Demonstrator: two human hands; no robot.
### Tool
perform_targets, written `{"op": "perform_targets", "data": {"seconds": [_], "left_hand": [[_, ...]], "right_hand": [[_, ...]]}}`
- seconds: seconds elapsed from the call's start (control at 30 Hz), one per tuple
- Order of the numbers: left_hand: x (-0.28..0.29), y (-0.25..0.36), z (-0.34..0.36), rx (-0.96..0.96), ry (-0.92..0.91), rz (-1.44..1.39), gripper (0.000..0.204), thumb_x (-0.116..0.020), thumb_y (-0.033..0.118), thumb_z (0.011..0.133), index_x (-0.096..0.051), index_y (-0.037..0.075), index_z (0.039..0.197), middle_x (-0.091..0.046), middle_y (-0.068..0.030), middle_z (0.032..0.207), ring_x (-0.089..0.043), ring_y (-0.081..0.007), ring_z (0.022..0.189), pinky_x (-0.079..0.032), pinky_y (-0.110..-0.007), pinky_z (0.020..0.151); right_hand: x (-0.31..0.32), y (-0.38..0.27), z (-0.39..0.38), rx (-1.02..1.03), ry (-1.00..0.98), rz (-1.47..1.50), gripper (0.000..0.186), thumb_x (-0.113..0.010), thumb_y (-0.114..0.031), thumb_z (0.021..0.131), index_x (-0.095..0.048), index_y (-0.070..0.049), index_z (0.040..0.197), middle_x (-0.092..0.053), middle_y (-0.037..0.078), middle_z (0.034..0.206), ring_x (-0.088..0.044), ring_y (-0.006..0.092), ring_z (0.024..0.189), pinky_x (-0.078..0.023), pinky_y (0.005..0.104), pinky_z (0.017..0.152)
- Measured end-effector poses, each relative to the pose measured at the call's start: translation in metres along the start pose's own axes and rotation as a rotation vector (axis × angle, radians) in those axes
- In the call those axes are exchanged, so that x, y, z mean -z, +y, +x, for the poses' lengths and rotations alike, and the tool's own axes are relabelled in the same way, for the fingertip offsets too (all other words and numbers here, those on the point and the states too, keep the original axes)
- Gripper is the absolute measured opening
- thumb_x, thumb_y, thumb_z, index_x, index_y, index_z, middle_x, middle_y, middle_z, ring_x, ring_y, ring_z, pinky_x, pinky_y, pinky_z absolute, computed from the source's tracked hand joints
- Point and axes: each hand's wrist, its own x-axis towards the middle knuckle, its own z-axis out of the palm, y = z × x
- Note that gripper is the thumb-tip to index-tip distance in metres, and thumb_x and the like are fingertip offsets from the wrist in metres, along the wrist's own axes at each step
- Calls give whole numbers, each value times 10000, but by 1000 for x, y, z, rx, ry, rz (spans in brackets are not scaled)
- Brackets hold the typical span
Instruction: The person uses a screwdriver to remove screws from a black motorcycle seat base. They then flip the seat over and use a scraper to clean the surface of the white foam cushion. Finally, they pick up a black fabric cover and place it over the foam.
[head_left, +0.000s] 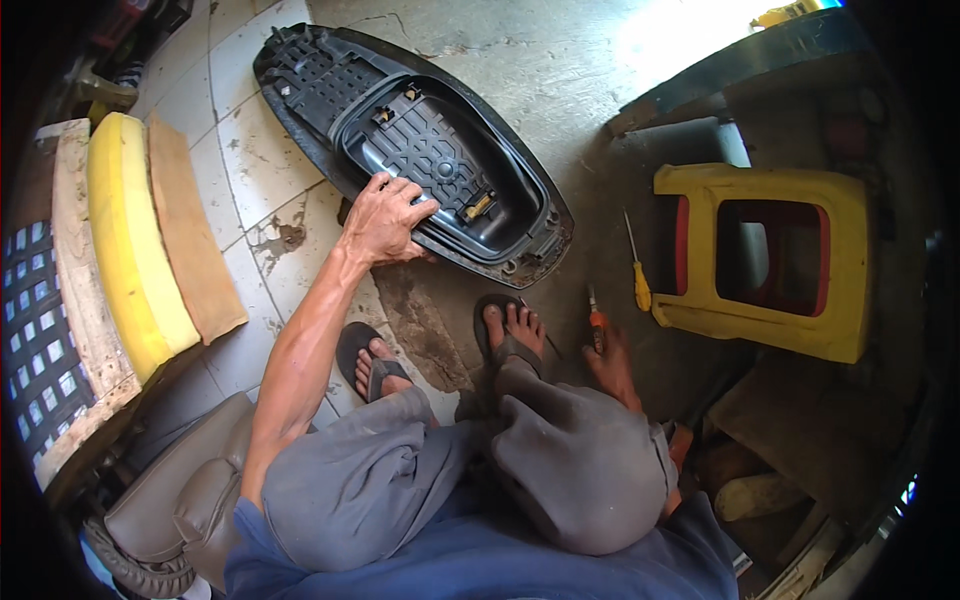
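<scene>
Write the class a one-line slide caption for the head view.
Left hand gripping a black seat base; right hand holding an orange-handled tool; yellow stool nearby.

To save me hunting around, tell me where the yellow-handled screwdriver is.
The yellow-handled screwdriver lies right of centre in the head view, just left of the yellow stool and beyond the right hand.
</scene>
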Motion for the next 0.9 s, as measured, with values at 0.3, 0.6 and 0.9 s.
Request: {"op": "perform_targets", "data": {"seconds": [0.3,0.6,0.9], "left_hand": [[15,-26,-12,-21,-136,31,696,-873,260,497,-752,198,1180,-690,-77,1127,-655,-285,1127,-438,-463,1058],[39,-32,-44,92,-81,75,638,-867,198,500,-762,149,1127,-713,-96,1139,-647,-307,1200,-446,-463,1066],[15,-3,-38,326,-304,208,781,-810,67,699,-606,232,1435,-526,-131,1519,-498,-366,1405,-332,-598,1185]], "right_hand": [[-89,-2,-28,8,-296,-70,509,-711,-164,849,-557,-28,1315,-593,259,1276,-641,472,1102,-553,556,902],[-35,-39,20,-157,-226,257,293,-607,-146,910,-601,26,1147,-675,350,930,-657,544,965,-523,603,813],[91,-146,76,249,-35,-25,254,-609,-182,976,-656,-123,1219,-713,224,807,-698,454,735,-531,565,645]]}}
